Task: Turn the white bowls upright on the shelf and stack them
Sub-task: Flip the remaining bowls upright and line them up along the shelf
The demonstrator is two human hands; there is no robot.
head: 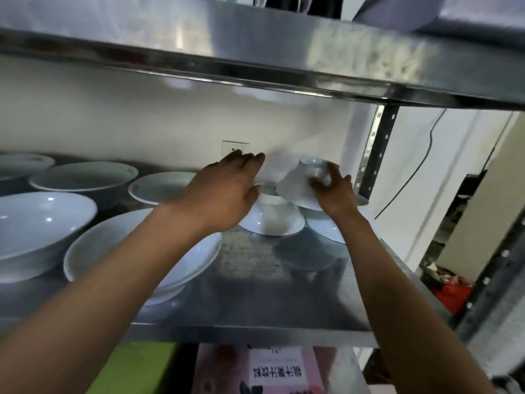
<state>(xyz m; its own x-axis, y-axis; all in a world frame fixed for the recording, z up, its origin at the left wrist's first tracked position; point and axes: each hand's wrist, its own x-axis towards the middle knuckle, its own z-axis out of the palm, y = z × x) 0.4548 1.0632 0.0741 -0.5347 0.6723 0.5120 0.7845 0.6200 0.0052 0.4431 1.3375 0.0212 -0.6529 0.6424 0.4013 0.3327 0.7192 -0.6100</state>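
Observation:
Three white bowls stand at the back right of a steel shelf (255, 302). My right hand (333, 191) grips the foot of an upside-down bowl (298, 183), lifted and tilted above the others. A second upside-down bowl (272, 217) sits on the shelf just left of it. A third one (326, 227) lies under my right wrist, partly hidden. My left hand (227, 189) reaches in with straight fingers, hovering beside the second bowl and holding nothing.
Several larger white bowls (42, 223) stand upright on the left half of the shelf. Another steel shelf (255, 58) hangs close overhead. A perforated upright post (375, 149) bounds the right side. A white wall closes the back.

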